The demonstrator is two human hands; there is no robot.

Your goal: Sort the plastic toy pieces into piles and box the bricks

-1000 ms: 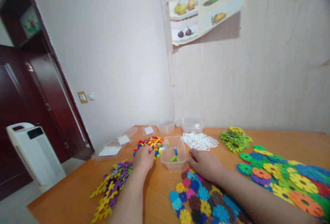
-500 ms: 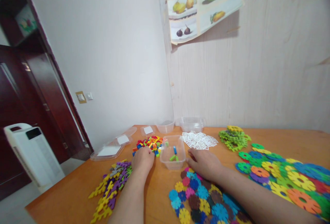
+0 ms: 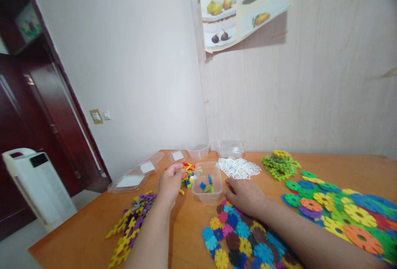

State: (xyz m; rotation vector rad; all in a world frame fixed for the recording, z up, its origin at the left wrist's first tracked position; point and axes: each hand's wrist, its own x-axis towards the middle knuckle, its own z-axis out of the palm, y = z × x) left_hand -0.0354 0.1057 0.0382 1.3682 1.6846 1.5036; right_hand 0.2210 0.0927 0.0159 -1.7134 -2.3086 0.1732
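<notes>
My left hand [image 3: 169, 183] is over the pile of small coloured building bricks [image 3: 189, 167], hiding part of it. Its thumb and forefinger are pinched together, and whatever is between them is too small to make out. To the right of that pile stands a clear plastic box [image 3: 207, 197] without a lid. Inside lie a few blue and green bricks [image 3: 202, 186]. Beside the box's right wall my right hand [image 3: 245, 194] rests palm down, fingers loosely stretched, holding nothing that I can see. Under its wrist spread toothed plastic discs [image 3: 233, 242].
Purple and yellow interlocking pieces [image 3: 132, 227] lie front left. Clear lids [image 3: 130, 181] and empty tubs [image 3: 199, 152] stand along the back. White lattice pieces [image 3: 238, 168], green linking pieces [image 3: 281, 165] and larger coloured discs [image 3: 338, 211] lie to the right.
My left hand has lifted and turned slightly at the brick pile. One more blue brick now lies in the box, and a yellow brick shows beside my left wrist. My right hand stays put.
</notes>
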